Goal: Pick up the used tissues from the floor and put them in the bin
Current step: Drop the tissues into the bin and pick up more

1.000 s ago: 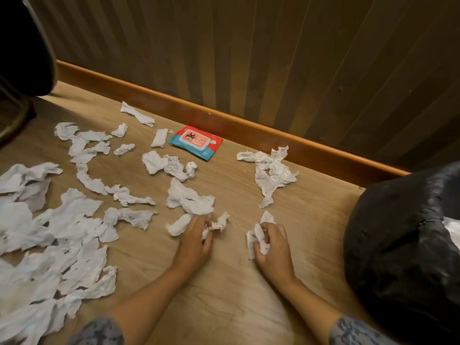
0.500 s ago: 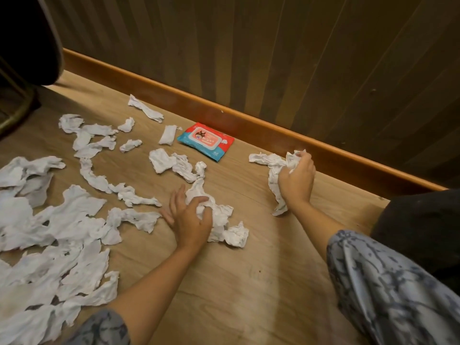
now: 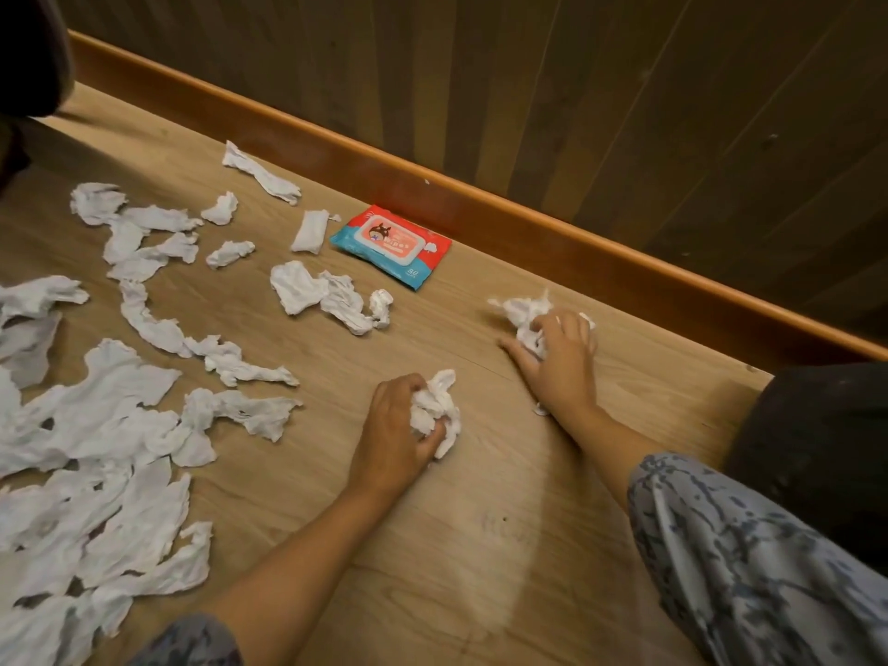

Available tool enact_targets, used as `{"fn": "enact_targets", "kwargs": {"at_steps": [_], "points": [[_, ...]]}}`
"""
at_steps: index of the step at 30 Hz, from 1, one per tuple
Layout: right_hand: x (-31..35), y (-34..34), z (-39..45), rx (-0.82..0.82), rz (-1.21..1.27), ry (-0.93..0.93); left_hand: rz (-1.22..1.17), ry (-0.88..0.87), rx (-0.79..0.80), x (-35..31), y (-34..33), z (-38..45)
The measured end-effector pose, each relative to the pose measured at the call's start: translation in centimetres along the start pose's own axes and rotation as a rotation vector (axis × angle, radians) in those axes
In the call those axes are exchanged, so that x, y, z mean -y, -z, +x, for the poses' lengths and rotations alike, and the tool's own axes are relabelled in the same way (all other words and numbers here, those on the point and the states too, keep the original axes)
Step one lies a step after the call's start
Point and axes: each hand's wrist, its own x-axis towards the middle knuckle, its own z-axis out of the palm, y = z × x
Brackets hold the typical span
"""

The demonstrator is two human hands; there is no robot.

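Note:
Many crumpled white tissues (image 3: 110, 425) lie scattered over the wooden floor (image 3: 480, 545), thickest at the left. My left hand (image 3: 394, 435) rests on the floor at the centre, fingers closed around a bunched wad of tissues (image 3: 435, 411). My right hand (image 3: 560, 360) is further out near the wall, gripping another crumpled clump of tissues (image 3: 524, 314). The black bin bag (image 3: 817, 449) shows at the right edge, partly behind my patterned right sleeve.
A red and blue wipes pack (image 3: 391, 245) lies by the wooden skirting board (image 3: 528, 223), under a striped wall. A dark object (image 3: 29, 55) fills the top left corner. More loose tissues (image 3: 326, 300) sit between the pack and my left hand.
My left hand has gathered its loose tissues into a tight wad and shifted right. My right hand has pulled its clump back from the skirting board toward me.

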Motion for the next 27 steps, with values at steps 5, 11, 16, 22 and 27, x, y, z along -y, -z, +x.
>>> {"fn": "enact_targets", "kwargs": {"at_steps": [5, 11, 16, 22, 27], "points": [[0.6, 0.4, -4.4, -0.09, 0.096, 0.064, 0.004, 0.058, 0.129, 0.4, 0.5, -0.4], [2.0, 2.1, -9.7, 0.024, 0.055, 0.155, 0.184, -0.236, 0.184, -0.3, 0.5, -1.8], [2.0, 3.5, -13.2, 0.082, -0.03, 0.354, 0.111, -0.307, 0.323, -1.0, 1.8, -3.9], [3.6, 9.8, -11.5, 0.014, 0.127, 0.172, 0.055, -0.069, 0.25, -5.9, 5.0, -1.2], [6.0, 17.0, -8.4, -0.239, 0.342, 0.048, -0.173, -0.005, 0.126, -14.4, 6.6, 0.6]]}}
